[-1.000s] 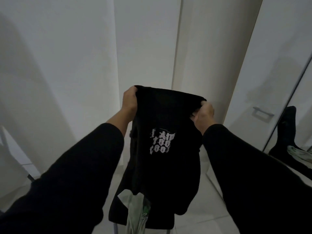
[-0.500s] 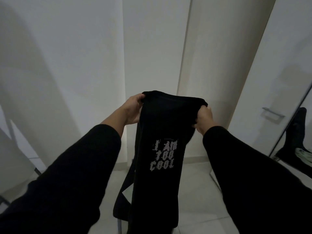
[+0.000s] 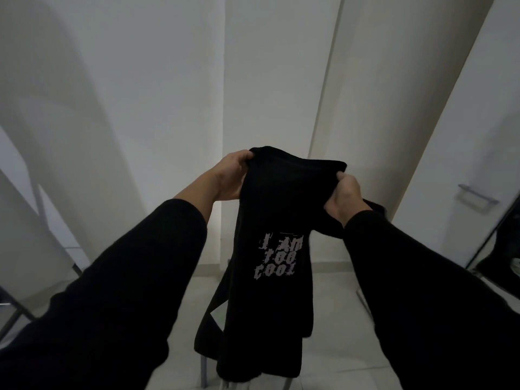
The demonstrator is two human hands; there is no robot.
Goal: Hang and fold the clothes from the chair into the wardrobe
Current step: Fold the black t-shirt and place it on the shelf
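A black garment (image 3: pixel 270 209) with pale printed lettering hangs in front of me, folded lengthwise into a narrow strip. My left hand (image 3: pixel 229 175) grips its upper left edge and my right hand (image 3: pixel 342 192) grips the upper right edge, both at chest height. The cloth drapes down over the chair below, of which only a grey leg (image 3: pixel 204 371) and a bit of the seat show. More dark cloth spreads behind the hanging strip.
White wardrobe doors and walls fill the view ahead. A metal handle (image 3: pixel 477 197) sits on the door at right. A mirror strip (image 3: pixel 503 257) at the far right edge reflects dark clothing. Pale floor tiles lie below.
The view has tilted upward and the garment has been lifted clear of the chair. Its lower part now hangs as a narrower strip, covering the pale item seen on the chair before.
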